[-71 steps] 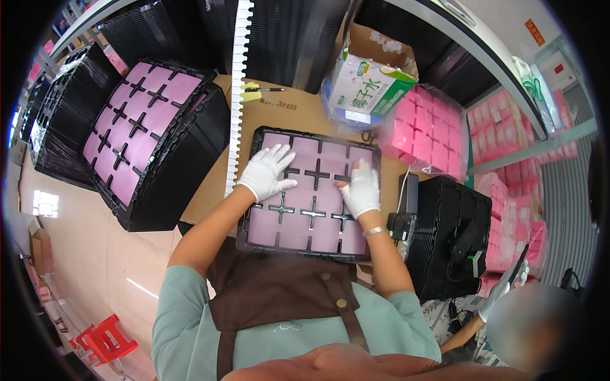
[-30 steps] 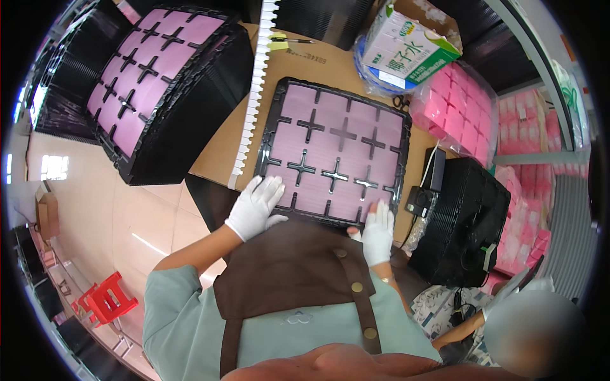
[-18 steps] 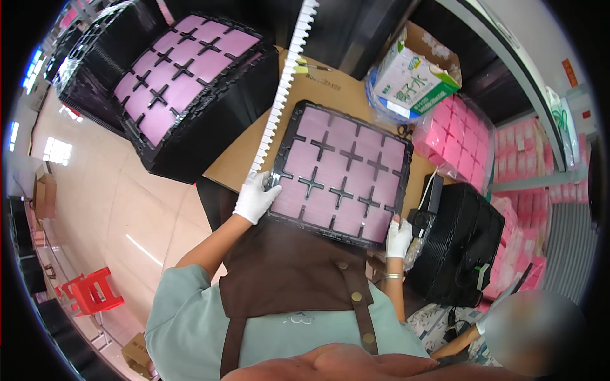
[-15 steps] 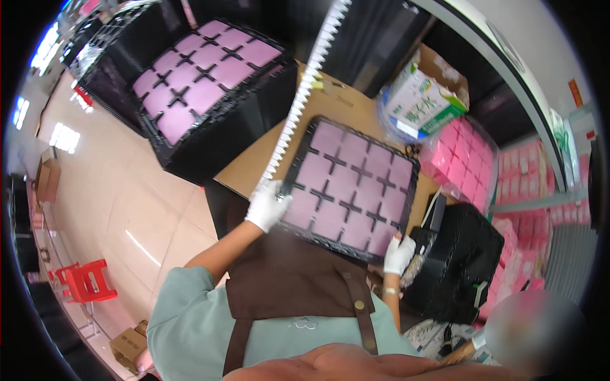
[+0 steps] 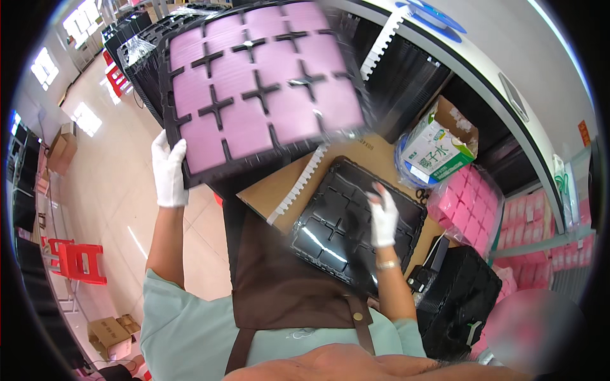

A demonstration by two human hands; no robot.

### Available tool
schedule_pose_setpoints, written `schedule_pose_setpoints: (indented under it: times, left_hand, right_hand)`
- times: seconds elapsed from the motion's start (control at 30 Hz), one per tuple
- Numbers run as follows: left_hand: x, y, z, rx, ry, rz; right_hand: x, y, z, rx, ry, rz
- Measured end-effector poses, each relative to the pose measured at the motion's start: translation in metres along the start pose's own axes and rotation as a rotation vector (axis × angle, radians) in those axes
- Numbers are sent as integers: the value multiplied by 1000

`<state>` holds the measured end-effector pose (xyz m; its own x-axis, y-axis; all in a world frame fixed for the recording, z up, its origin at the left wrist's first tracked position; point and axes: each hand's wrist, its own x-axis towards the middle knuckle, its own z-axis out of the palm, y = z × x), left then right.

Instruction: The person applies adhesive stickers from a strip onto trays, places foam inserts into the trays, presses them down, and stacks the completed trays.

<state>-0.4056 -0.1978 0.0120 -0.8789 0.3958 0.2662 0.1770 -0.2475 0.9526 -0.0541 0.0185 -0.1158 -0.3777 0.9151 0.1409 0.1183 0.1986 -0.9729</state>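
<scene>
Here, one tray of pink up in the left hand, one black tray on the table

The left hand (image 5: 169, 168), in a white glove, grips the near left corner of a pink-filled tray (image 5: 169, 108), its thumb showing in front of the edge. That tray is up at the person's front left, higher in view than the table and tilted so that its top faces the camera. Black crosses divide its pink pieces (image 5: 244, 124) into rows. Its right edge is blurred, and whether its underside touches anything cannot be told.

The right hand (image 5: 384, 219), also gloved, is over the right part of a black tray (image 5: 333, 232), fingers somewhat spread and holding nothing visible; whether it touches the tray is unclear. This tray shows its shiny moulded surface and lies on the cardboard-covered table (image 5: 267, 192), right in front of the brown apron (image 5: 273, 279). A white toothed strip (image 5: 298, 187) runs along the cardboard to the left of it and passes behind the pink-filled one.

Beyond the right hand are scissors (image 5: 422, 195), a plastic-wrapped pink pack (image 5: 467, 203) and an open white-and-green box (image 5: 438, 149).
</scene>
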Motion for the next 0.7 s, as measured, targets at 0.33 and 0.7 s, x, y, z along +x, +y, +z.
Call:
schedule_pose_setpoints:
  times: [0.33, 0.7]
  left_hand:
    - [46, -59, 1, 161, 141, -60]
    - [20, -71, 12, 882, 37, 153]
  right_hand:
    - [217, -38, 149, 303, -131, -276]
    - [265, -37, 177, -128, -51, -387]
